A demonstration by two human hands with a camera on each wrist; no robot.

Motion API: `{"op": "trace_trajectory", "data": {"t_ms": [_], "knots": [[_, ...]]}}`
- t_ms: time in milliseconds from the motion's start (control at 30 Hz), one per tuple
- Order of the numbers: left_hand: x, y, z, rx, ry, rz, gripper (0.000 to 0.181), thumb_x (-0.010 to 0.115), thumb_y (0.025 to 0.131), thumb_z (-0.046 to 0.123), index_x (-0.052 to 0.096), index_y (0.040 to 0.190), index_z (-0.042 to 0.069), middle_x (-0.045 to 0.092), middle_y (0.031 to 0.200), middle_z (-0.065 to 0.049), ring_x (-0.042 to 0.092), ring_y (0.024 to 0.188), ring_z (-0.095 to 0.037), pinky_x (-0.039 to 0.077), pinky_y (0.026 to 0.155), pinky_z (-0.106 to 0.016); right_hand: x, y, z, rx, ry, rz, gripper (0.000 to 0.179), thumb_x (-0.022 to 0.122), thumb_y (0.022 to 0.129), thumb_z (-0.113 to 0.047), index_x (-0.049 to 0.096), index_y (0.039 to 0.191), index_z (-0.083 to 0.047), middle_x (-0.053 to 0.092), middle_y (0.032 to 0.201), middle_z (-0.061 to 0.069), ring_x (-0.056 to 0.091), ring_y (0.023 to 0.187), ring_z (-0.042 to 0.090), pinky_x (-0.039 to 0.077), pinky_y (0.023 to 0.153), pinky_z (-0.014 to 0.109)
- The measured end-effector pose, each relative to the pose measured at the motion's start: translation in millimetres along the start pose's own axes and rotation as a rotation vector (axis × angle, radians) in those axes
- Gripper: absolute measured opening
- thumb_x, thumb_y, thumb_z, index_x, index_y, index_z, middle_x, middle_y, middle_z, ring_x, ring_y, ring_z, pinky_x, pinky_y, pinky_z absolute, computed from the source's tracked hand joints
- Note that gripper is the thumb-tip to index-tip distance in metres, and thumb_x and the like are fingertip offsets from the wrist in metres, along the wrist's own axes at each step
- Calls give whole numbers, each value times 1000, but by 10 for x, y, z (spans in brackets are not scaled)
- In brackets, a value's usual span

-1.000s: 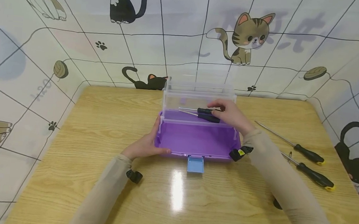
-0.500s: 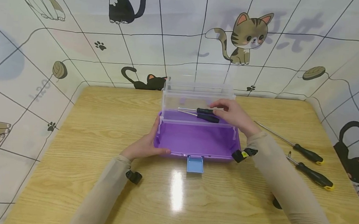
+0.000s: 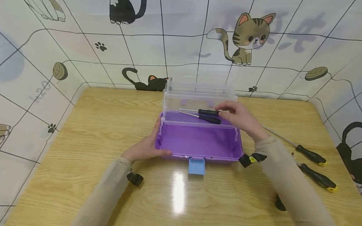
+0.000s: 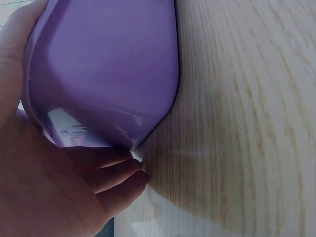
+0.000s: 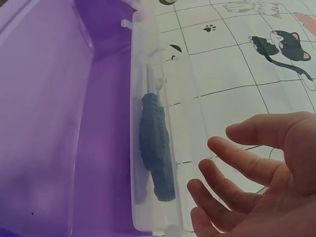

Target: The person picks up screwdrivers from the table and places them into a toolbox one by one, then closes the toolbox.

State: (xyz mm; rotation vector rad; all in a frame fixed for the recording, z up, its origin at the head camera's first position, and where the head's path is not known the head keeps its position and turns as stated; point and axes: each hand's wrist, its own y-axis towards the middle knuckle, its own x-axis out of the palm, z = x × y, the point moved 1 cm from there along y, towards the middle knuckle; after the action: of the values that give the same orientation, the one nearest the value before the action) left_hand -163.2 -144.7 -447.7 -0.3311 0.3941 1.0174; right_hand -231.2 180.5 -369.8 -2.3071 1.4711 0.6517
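Note:
A purple toolbox (image 3: 199, 141) stands with its clear lid raised at the back and a blue latch (image 3: 197, 166) hanging at the front. My left hand (image 3: 142, 148) holds its left end, thumb along the front and fingers on the side; the left wrist view shows the fingers curled at the corner. Two small screwdrivers with black handles, a nearer one (image 3: 210, 119) and a farther one (image 3: 208, 112), lie side by side in the clear tray (image 5: 145, 217). My right hand (image 3: 240, 119) hovers just right of the handles, its fingers loosely spread with nothing between them in the right wrist view.
Two longer screwdrivers with black and yellow handles, one farther back (image 3: 311, 155) and one nearer (image 3: 318, 177), lie on the wooden table (image 3: 102, 127) at the right. A black object (image 3: 280, 203) is partly under the right sleeve. A cat-print sheet (image 3: 180, 48) surrounds the table.
My right hand has moved slightly right, away from the small screwdriver handles, uncovering more of the farther one. My left hand and the toolbox have stayed in place.

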Motion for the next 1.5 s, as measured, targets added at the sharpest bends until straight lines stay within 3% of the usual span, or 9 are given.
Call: {"op": "trace_trajectory", "data": {"t_ms": [200, 400, 800, 933, 1033, 1133, 1433, 1500], "knots": [[-46, -87, 271, -20, -37, -28, 126, 80, 79, 14, -24, 150, 16, -6, 158, -21, 20, 137, -48, 21, 109, -58, -66, -75, -51, 11, -10, -11, 30, 57, 96, -9, 59, 123, 5, 56, 127, 19, 46, 124, 33, 28, 109, 48], [-52, -101, 320, -21, -28, -26, 124, 79, 80, 14, -22, 151, 15, -4, 158, -21, 22, 136, -49, 22, 109, -58, -119, -123, -72, 25, -40, -3, 31, 56, 96, -9, 58, 125, 4, 57, 127, 19, 48, 121, 32, 32, 106, 48], [-53, -72, 235, -10, -51, -24, 126, 80, 78, 13, -24, 151, 17, -8, 158, -19, 20, 137, -49, 21, 109, -58, -206, -207, -77, 43, -75, -13, 35, 55, 98, -12, 55, 129, 3, 56, 128, 21, 50, 119, 34, 37, 101, 52], [-22, -23, 60, -2, -33, -8, 128, 81, 78, 16, -24, 151, 22, -7, 159, -17, 22, 137, -48, 22, 108, -59, -229, -232, -81, 52, -73, -18, 37, 55, 99, -13, 52, 131, 4, 54, 129, 23, 49, 120, 35, 37, 102, 52], [-1, 19, -77, -4, -14, 1, 130, 83, 77, 21, -25, 149, 33, -6, 159, -10, 25, 137, -44, 25, 108, -57, -243, -246, -75, 53, -81, -16, 37, 54, 99, -13, 52, 131, 5, 54, 129, 23, 49, 120, 35, 37, 103, 51], [0, 36, -119, 3, -10, 1, 131, 84, 76, 25, -25, 147, 39, -7, 160, -8, 26, 137, -42, 26, 108, -55, -259, -264, -56, 56, -92, -14, 36, 54, 99, -12, 52, 131, 6, 54, 128, 24, 49, 120, 35, 37, 102, 51], [-5, 23, -90, 9, -19, -8, 130, 83, 77, 25, -25, 149, 33, -8, 160, -9, 20, 140, -41, 23, 109, -57, -309, -338, 17, 30, -108, -13, 34, 53, 98, -8, 52, 129, 8, 56, 124, 25, 51, 116, 36, 38, 101, 52], [-23, -6, 18, -6, -26, -16, 129, 82, 78, 21, -25, 150, 28, -8, 159, -11, 20, 139, -43, 21, 109, -57, -318, -365, 33, 27, -105, -12, 35, 54, 99, -8, 51, 129, 8, 56, 124, 25, 51, 115, 35, 38, 101, 52]]}}
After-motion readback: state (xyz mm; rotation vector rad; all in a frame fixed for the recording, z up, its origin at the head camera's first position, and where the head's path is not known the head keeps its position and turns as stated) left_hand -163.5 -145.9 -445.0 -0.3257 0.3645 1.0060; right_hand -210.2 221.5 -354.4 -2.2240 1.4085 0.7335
